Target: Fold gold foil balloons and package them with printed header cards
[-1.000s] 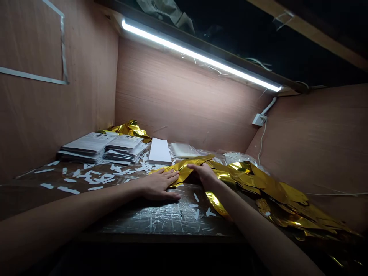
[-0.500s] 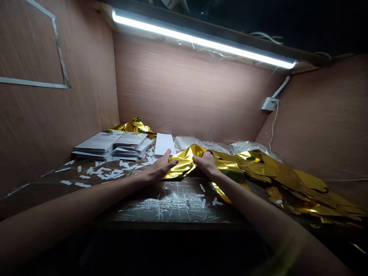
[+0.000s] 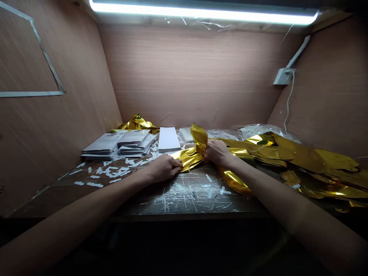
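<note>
Gold foil sheet [image 3: 193, 159] raised into a peak since last frame, just in front of white card box [image 3: 169, 139]. Fingers of left hand [image 3: 164, 168] and right hand [image 3: 218, 152] pressed together, foil pinched. Bulk lies unfolded right of box; booklet stacks [image 3: 115, 145] left of box not handled.

The left hand [image 3: 165, 168], flat and spread a second earlier, had curled shut on the edge of the gold foil sheet [image 3: 191, 158]. The right hand [image 3: 218, 152] had gathered the foil tighter, and a fold [image 3: 199, 137] had risen upright at the hand's 11 o'clock, where the sheet had lain low before. The view had tipped down, so the light strip [image 3: 201, 10] had slid to the frame's 12 o'clock edge and levelled out.
</note>
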The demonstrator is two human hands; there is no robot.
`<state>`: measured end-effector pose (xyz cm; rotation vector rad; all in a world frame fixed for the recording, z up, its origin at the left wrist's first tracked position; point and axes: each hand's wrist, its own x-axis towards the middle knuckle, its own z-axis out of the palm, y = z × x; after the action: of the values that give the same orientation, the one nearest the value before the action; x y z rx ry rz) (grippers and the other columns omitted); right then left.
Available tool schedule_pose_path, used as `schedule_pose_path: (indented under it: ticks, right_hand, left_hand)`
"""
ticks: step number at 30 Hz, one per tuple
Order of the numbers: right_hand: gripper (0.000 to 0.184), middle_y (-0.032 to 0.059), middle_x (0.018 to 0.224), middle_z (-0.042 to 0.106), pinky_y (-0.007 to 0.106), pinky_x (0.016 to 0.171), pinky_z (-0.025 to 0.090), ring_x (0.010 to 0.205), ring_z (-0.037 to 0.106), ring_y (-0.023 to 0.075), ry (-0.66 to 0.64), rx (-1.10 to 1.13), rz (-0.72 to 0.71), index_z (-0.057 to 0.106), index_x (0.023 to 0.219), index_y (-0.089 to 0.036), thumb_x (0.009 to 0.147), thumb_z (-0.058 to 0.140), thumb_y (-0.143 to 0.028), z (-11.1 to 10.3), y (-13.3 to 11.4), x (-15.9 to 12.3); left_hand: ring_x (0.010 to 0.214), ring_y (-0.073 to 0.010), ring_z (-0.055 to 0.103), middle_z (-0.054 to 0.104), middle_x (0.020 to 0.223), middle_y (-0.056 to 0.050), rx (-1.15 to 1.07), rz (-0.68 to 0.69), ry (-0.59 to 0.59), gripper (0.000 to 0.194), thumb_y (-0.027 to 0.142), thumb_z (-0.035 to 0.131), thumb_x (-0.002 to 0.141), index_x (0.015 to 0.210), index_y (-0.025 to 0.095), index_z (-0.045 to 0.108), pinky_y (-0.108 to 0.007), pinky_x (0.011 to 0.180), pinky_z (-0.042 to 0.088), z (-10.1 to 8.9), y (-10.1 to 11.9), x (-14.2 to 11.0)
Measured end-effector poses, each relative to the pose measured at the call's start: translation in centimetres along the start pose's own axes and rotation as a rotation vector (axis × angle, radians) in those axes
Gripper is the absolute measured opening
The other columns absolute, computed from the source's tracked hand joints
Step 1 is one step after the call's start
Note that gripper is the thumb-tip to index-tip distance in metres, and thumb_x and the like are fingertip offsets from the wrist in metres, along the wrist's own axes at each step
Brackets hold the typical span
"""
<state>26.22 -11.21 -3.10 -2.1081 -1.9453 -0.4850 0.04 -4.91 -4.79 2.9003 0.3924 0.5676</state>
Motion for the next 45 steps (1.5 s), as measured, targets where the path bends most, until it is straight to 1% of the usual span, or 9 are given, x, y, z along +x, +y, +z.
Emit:
schedule_pose_path:
  ticks: [4,11,17,21,26,30,34,40,45]
  right_hand:
    - [0.047,0.0158,0.102,0.074,0.032,0.065,0.038,0.075,0.068,0.0230,-0.085,-0.242,-0.263,0.064,0.137,-0.019,0.098,0.037,-0.012,-0.5,0.5,-1.6]
    - [0.062,0.0135,0.100,0.072,0.033,0.062,0.034,0.067,0.061,0.0186,-0.029,-0.306,-0.353,0.042,0.158,-0.030,0.100,0.033,-0.010,-1.7,-1.4,-2.2]
    - [0.044,0.0112,0.098,0.071,0.033,0.063,0.034,0.073,0.060,0.0189,0.047,-0.271,-0.521,0.060,0.141,-0.026,0.102,0.043,-0.015,-2.2,-4.4,-2.0]
    - [0.036,0.0096,0.099,0.070,0.034,0.067,0.035,0.078,0.059,0.0195,0.109,-0.295,-0.659,0.065,0.131,-0.022,0.104,0.043,-0.016,-1.6,-5.3,-2.0]
    - [0.034,0.0090,0.098,0.069,0.036,0.076,0.041,0.088,0.057,0.0222,0.212,-0.228,-0.718,0.067,0.128,-0.018,0.102,0.045,-0.016,-0.5,-5.1,-2.3]
    - [0.036,0.0122,0.107,0.068,0.036,0.084,0.044,0.101,0.055,0.0254,0.325,-0.038,-0.473,0.070,0.124,-0.018,0.092,0.055,-0.012,0.5,-4.5,-2.5]
    - [0.037,0.0108,0.122,0.067,0.030,0.086,0.046,0.104,0.060,0.0219,0.322,0.279,-0.160,0.075,0.114,-0.020,0.088,0.052,-0.008,1.0,-3.8,-2.0]
    - [0.029,0.0123,0.091,0.077,0.032,0.074,0.051,0.086,0.070,0.0273,0.316,0.711,0.529,0.076,0.089,-0.015,0.087,0.065,-0.042,1.6,-1.6,-0.5]
    - [0.019,0.0146,0.096,0.077,0.031,0.064,0.059,0.078,0.072,0.0237,0.213,1.329,0.820,0.070,0.096,-0.012,0.079,0.069,-0.020,2.5,-0.5,-0.3]
  left_hand:
    - [0.074,-0.0180,0.073,0.082,0.089,-0.005,0.038,-0.021,-0.069,0.025,0.028,0.059,0.093,0.089,0.025,0.083,-0.028,0.074,0.051,-1.5,0.7,-0.1]
    - [0.066,-0.0215,0.065,0.075,0.070,-0.004,0.174,-0.378,-0.033,0.025,0.049,0.082,0.075,0.076,0.024,0.081,-0.031,0.061,0.041,-3.3,1.0,0.0]
    - [0.085,-0.0279,0.065,0.071,0.097,-0.009,0.299,-0.446,0.137,0.062,0.062,0.085,0.063,0.103,0.017,0.068,-0.035,0.068,0.047,-2.4,0.6,-0.3]
    - [0.107,-0.0300,0.063,0.060,0.132,-0.015,0.305,-0.411,0.235,0.085,0.044,0.087,0.066,0.138,0.017,0.052,-0.037,0.083,0.053,-2.0,0.6,-0.6]
    - [0.116,-0.0279,0.064,0.065,0.138,-0.004,0.293,-0.302,0.037,0.048,0.021,0.072,0.078,0.125,0.032,0.073,-0.037,0.092,0.053,-2.1,1.1,-0.3]
    - [0.087,-0.0272,0.071,0.079,0.090,-0.008,0.343,-0.381,-0.064,0.030,0.022,0.061,0.084,0.103,0.028,0.083,-0.038,0.079,0.054,-1.8,1.1,0.0]
    - [0.083,-0.0246,0.070,0.080,0.095,-0.008,0.270,-0.335,0.009,0.036,0.017,0.062,0.081,0.108,0.027,0.082,-0.035,0.078,0.052,-1.4,0.3,-0.2]
    - [0.074,-0.0221,0.066,0.078,0.089,-0.010,0.322,-0.337,0.063,0.035,0.045,0.068,0.085,0.109,0.020,0.076,-0.028,0.060,0.042,-1.5,-0.2,-0.2]
    - [0.065,-0.0185,0.064,0.077,0.078,-0.007,0.244,-0.285,0.024,0.020,0.036,0.065,0.087,0.092,0.024,0.080,-0.027,0.057,0.039,-1.6,0.4,0.0]
